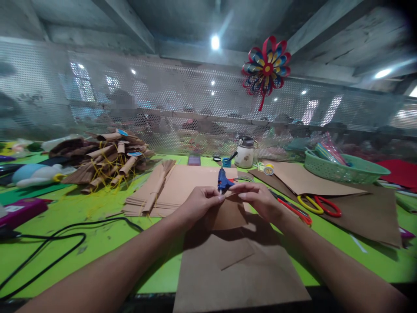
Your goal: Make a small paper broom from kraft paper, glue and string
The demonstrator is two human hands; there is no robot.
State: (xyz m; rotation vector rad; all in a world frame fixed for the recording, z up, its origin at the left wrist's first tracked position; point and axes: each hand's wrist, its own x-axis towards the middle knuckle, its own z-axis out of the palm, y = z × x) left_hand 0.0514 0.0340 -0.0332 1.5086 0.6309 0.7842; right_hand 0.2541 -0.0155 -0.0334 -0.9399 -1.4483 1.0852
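Observation:
My left hand (pixel 199 203) and my right hand (pixel 259 199) meet above the green table (pixel 97 234), each pinching the top edge of a small brown paper piece (pixel 228 214) that hangs between them. The fingers of both hands are closed on that edge. Just behind my fingertips stands a blue glue gun (pixel 223 181). Larger brown paper sheets (pixel 234 269) lie under my hands near the table's front edge.
A heap of rolled brown paper cones (pixel 107 158) sits at the back left, flat folded paper (pixel 153 191) beside it. Scissors with yellow and red handles (pixel 317 205), a green basket (pixel 345 167), a jar (pixel 245 152) and a black cable (pixel 58 243) surround me. A mesh screen rises behind.

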